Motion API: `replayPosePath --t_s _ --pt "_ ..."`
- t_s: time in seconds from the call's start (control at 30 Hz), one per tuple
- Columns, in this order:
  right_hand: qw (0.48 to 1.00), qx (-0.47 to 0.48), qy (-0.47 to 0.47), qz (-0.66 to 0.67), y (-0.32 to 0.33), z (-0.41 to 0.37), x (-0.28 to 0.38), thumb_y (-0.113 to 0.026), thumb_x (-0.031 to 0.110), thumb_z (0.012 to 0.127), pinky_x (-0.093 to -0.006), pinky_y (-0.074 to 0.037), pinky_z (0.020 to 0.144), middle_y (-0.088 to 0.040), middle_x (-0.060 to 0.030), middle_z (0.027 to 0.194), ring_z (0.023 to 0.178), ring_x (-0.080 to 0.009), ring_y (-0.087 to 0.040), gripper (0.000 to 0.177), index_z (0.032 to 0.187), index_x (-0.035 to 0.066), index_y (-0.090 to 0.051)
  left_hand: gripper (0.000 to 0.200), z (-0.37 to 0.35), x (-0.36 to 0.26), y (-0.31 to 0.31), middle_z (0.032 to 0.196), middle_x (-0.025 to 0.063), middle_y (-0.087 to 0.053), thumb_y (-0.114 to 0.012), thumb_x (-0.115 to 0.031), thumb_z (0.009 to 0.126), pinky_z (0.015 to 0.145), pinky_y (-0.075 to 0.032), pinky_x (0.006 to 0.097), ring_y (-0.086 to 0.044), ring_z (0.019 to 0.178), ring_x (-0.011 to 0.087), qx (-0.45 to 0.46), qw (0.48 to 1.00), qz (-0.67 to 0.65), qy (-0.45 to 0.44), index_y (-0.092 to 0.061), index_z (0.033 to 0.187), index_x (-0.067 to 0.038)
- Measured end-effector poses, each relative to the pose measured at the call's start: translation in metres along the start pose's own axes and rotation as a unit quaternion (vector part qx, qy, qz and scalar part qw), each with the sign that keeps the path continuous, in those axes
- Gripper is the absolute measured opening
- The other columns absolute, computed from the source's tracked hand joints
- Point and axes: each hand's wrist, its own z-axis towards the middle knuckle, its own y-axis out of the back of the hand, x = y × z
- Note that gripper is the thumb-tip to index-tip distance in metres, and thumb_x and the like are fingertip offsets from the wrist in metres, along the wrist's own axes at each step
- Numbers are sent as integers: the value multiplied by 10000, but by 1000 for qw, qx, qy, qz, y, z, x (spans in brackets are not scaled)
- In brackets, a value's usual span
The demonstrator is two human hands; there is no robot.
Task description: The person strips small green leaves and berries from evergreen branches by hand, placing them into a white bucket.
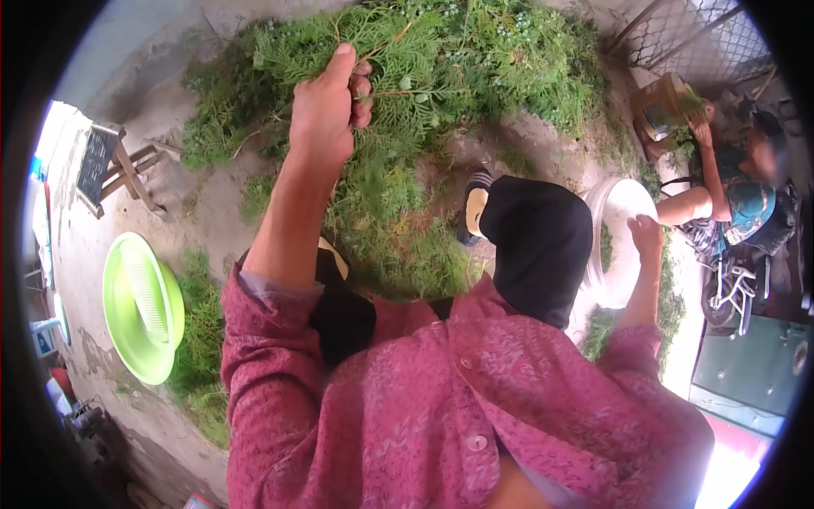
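Observation:
My left hand (331, 102) is closed around the stem of a leafy green evergreen sprig (398, 85), thumb pointing up. The sprig's flat, scaly fronds overlap a large heap of similar cut branches (509, 59), some bearing small pale berries. On the other side, my right hand (646, 234) is at the white bucket (598, 246) beside my knee, its fingers curled over the bright opening. What those fingers hold, if anything, is too washed out to make out.
A lime-green basin (144, 310) with a ribbed washboard-like panel stands at left, below a small folding stool (114, 170). Loose greenery (381, 229) litters the concrete floor around my feet. At right another person sits near a cardboard box (660, 103), holding greenery.

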Motion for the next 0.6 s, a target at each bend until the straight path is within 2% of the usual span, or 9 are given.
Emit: replayPosePath --t_s 0.07,0.13,0.2,0.27,0.33,0.4,0.47,0.53,0.6 --pt "986 113 119 -42 0 32 15 -554 345 718 -366 -436 802 -606 -186 969 909 -326 -577 435 1002 19 -600 316 0 0 -2 622 29 -422 -528 -315 859 456 -292 285 -374 481 151 16 1000 16 12 -526 860 1" --pt "990 70 113 49 31 27 79 -532 360 715 -368 -439 777 -621 -173 896 873 -318 -587 409 945 34 -622 313 2 1 -5 626 29 -424 -526 -316 861 457 -294 284 -375 482 151 15 1000 25 11 -527 861 -3" --pt "975 35 190 112 51 20 144 -542 336 715 -365 -447 757 -626 -150 887 847 -306 -594 351 920 66 -630 312 2 0 -5 625 29 -422 -526 -317 862 458 -295 284 -373 481 150 9 1000 27 12 -528 861 -5" --pt "955 57 250 146 43 29 197 -555 317 713 -354 -457 736 -626 -133 862 822 -285 -599 296 869 76 -628 311 4 1 -3 624 28 -421 -525 -317 862 458 -296 284 -371 480 149 0 1000 29 11 -528 861 -6" --pt "931 137 303 152 29 29 256 -569 298 707 -340 -463 724 -625 -124 846 784 -279 -597 265 827 67 -621 313 7 0 2 622 26 -420 -523 -320 863 456 -296 275 -369 483 147 -14 1000 18 0 -526 857 -7" --pt "902 211 344 154 -16 36 300 -572 297 700 -338 -467 717 -619 -119 833 750 -275 -590 253 797 67 -613 317 8 -1 7 598 24 -443 -525 -317 860 430 -296 270 -370 466 131 -36 999 9 4 -540 825 -2" --pt "849 219 453 159 -62 33 333 -590 285 673 -344 -471 718 -625 -110 823 753 -276 -591 235 793 88 -633 325 9 -2 12 573 23 -466 -528 -314 857 405 -295 264 -372 449 116 -61 998 1 10 -555 792 3" --pt "837 271 431 197 -116 24 351 -605 281 644 -356 -472 715 -628 -104 802 767 -276 -594 237 789 100 -650 322 7 -5 17 572 19 -464 -532 -316 856 404 -297 258 -375 451 113 -79 997 12 19 -558 796 0" --pt "854 310 368 197 -162 15 361 -618 284 617 -366 -470 715 -627 -111 791 775 -287 -591 240 768 103 -663 314 1 -8 18 563 11 -446 -529 -313 859 404 -292 248 -369 450 108 -87 996 12 21 -551 786 -9"
